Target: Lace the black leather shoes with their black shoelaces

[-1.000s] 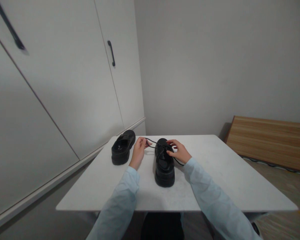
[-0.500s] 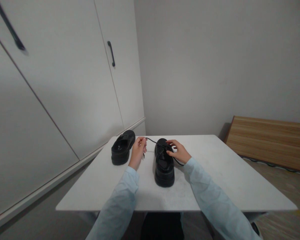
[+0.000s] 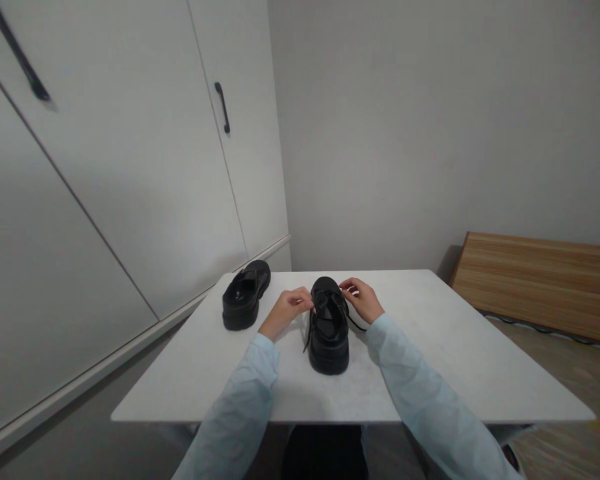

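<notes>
A black chunky shoe [image 3: 329, 340] stands in the middle of the white table [image 3: 430, 360], toe away from me. My left hand [image 3: 287, 310] pinches its black lace [image 3: 309, 333] at the shoe's left side, with the lace end hanging down beside the shoe. My right hand [image 3: 363, 299] pinches the other lace end at the shoe's right side, near the eyelets. A second black shoe [image 3: 245, 293] lies to the left, apart from both hands.
White cupboard doors with a black handle [image 3: 223, 107] run along the left. A wooden board [image 3: 540, 280] sits low at the right, beyond the table edge. A plain grey wall is behind the table.
My left hand has moved right, from between the two shoes to the near shoe's side, bringing the lace in. My right hand shifted slightly up on the shoe.
</notes>
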The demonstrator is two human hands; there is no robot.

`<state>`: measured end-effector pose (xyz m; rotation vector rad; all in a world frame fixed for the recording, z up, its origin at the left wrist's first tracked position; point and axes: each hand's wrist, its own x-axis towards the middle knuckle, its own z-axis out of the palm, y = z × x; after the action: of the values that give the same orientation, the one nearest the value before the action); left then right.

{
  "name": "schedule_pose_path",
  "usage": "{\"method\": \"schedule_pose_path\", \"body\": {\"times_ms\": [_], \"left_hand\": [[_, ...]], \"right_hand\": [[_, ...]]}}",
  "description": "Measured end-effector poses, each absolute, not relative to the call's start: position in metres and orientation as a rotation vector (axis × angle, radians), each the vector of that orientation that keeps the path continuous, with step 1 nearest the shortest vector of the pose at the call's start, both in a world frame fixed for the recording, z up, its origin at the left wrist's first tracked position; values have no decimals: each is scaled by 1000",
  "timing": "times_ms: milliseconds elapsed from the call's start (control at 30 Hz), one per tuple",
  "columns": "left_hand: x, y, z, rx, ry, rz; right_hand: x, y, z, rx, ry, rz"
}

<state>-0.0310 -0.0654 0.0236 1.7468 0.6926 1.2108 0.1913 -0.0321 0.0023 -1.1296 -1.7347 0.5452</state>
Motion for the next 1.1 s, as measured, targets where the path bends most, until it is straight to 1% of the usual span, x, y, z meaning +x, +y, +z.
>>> {"method": "schedule_pose_path", "body": {"times_ms": [200,333,500,833,1100], "left_hand": [[-29,-67,26,1874,883,1116],[-26,-64,22,1812,964,1157],[-25,-62,18,1788,989,1235],[-23,-62,11,1922,960,1143],[-23,-63,9,1917,967,1128]], "right_hand": [[192,-32,2,-1124,-1732,579],[192,-33,4,-1132,-1726,579],[192,-33,3,-1169,-1746,577],[189,-31,-3,-1149,-1752,511],[186,-36,2,-1132,-1708,531]]}}
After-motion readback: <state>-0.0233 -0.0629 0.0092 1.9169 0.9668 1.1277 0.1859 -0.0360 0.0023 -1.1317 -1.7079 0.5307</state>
